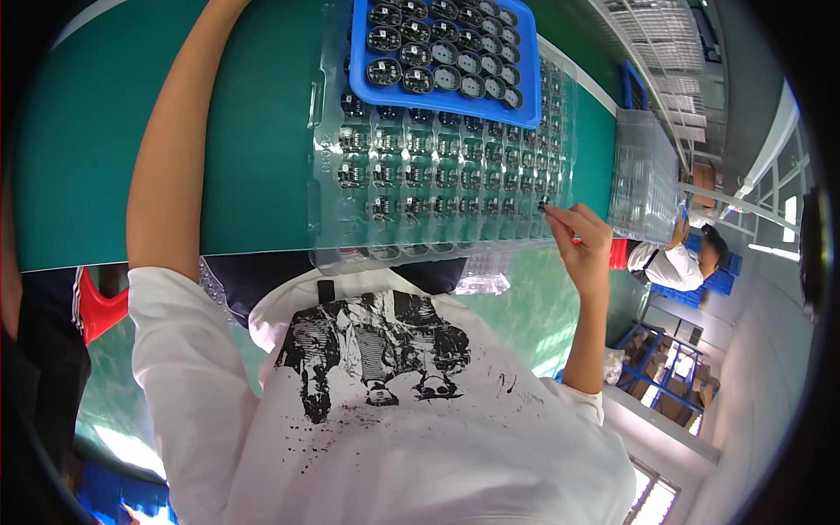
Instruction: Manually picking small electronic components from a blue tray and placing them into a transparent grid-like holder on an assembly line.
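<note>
Head view: right hand (584, 241) pinching a small dark component (543, 207) at clear blister tray (455, 188) edge; left hand out of frame; seating into a pocket likely next, needing careful alignment.

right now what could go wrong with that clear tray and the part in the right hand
The right hand pinches a tiny dark part at the edge of the clear tray; it could slip and fall off the green table. The blue tray stacked on top might slide if nudged. The tray's near edge seems to overhang.
</note>
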### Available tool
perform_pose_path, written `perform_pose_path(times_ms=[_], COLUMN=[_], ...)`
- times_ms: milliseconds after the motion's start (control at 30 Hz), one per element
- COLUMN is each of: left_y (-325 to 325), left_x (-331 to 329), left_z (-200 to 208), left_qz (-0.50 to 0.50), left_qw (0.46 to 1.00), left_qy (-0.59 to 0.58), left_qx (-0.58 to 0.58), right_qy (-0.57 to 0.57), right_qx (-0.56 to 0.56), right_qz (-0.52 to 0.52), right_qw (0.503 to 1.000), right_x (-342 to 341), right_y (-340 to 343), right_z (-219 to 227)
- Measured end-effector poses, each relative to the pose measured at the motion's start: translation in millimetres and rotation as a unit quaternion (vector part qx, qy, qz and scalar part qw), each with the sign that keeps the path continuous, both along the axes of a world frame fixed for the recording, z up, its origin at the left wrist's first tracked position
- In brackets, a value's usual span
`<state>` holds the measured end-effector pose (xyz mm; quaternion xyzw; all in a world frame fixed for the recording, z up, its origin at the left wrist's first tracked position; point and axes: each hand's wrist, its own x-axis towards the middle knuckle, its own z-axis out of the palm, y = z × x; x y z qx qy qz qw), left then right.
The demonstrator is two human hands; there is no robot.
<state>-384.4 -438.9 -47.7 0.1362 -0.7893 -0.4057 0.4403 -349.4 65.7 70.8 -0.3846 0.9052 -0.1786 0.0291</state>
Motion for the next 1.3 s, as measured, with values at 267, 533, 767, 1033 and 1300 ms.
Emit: perform_pose_path(times_ms=[267, 533, 767, 1033, 1300], left_y=[0, 7, -11, 7, 8], left_x=[-5, -2, -1, 3, 1], left_z=[1, 2, -15, 6, 6], left_qz=[-0.001, 0.009, 0.03, 0.016, 0.02], left_qw=[1.0, 1.0, 0.989, 1.0, 1.0], left_qy=[-0.014, -0.009, -0.138, -0.007, -0.009], left_qx=[-0.003, -0.003, -0.035, 0.007, 0.006], right_qy=[0.024, -0.001, 0.079, 0.093, 0.107], right_qx=[0.015, -0.015, -0.065, -0.093, -0.064], right_qz=[0.014, 0.039, 0.108, 0.184, 0.184], right_qw=[0.999, 0.999, 0.989, 0.974, 0.975], right_x=[10, -5, -30, -63, -64], right_y=[8, -13, -97, -172, -181], right_z=[-41, 4, 23, -2, -9])
